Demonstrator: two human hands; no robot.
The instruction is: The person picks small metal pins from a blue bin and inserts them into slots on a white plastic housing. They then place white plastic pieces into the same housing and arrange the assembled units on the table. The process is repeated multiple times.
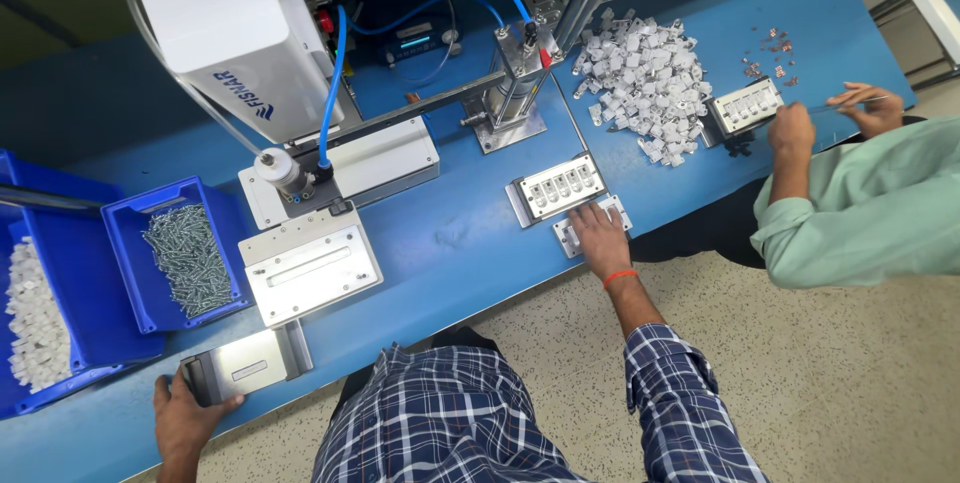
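My left hand [185, 413] grips the near end of a flat metal fixture plate [250, 365] lying at the front edge of the blue bench [440, 243]. My right hand [600, 240], with an orange band at the wrist, lies palm down on a small metal tray [596, 221] near the bench edge. Just beyond it sits a second tray [560, 186] with a row of white parts in its slots. A heap of small white plastic parts [650, 78] lies farther back on the right.
A white dispensing machine [235, 28] with blue hoses stands at the back, a metal jig [310, 265] below it. Blue bins hold screws [185, 258] and white parts [35, 318]. A co-worker in a green shirt [860, 203] handles another tray [745, 106] at the right.
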